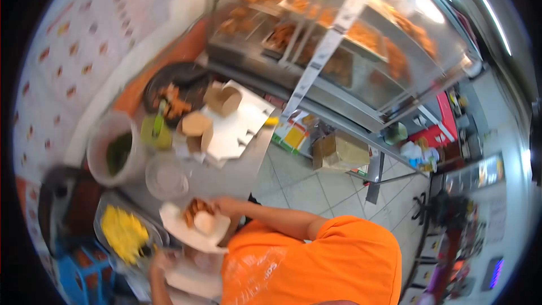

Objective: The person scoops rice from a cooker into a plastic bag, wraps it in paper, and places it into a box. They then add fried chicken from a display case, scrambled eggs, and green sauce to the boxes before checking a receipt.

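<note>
My right hand (227, 207) reaches in from the right, fingers closed at the edge of brown fried food (197, 210); what they hold is not clear. The food lies in an open cardboard box (179, 227), beside a pale round item (204, 223). Lower left, my left hand (162, 261) is blurred, between the box's lower part and a clear container (101, 214) of yellow pieces (124, 232). Its fingers cannot be made out. A clear round tub (166, 176) stands just above the box.
Two brown cartons (223, 99) (196, 130) rest by a white board (240, 118). Nearby are a black pan (152, 87), a green container (156, 135) and a white bucket (96, 149). A glass food display (361, 90) stands behind; a blue crate (76, 274) is lower left.
</note>
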Demonstrator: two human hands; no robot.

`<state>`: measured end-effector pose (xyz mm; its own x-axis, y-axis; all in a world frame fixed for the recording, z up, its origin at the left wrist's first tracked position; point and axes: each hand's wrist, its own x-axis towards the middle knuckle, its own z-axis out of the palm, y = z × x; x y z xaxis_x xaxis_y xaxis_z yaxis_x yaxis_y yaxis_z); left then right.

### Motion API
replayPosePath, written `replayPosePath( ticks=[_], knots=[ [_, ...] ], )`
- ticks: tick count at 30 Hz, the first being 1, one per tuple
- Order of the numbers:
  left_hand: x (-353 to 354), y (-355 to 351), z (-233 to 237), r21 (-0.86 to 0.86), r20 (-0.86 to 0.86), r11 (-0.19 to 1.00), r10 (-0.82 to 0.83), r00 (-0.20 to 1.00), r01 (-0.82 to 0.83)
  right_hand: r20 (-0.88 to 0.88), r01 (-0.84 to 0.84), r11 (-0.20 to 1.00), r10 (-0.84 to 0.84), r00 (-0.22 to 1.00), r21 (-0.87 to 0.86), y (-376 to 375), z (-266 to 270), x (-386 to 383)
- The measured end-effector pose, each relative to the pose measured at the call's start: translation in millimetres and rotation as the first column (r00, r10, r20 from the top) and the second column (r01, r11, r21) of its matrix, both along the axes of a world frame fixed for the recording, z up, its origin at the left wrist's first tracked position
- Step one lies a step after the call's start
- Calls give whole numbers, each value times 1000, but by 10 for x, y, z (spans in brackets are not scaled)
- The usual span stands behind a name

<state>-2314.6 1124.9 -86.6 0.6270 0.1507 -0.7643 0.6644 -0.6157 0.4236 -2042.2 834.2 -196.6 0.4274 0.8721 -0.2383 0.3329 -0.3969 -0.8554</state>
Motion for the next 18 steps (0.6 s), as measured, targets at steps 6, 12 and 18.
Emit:
replayPosePath(
  ticks=[6,12,18],
  knots=[
    [-32,399,-569,-257,-89,950,158,983,-176,-22,126,992,-127,992,-29,-480,1195,1224],
    [117,145,-286,-87,-25,996,19,1000,-21,244,498,149,-961,-131,854,-2170,3782,3360],
    [359,-215,169,32,-20,999,-19,1000,20,-21,153,-62,-967,-254,986,-3263,5670,4348]
  ],
)
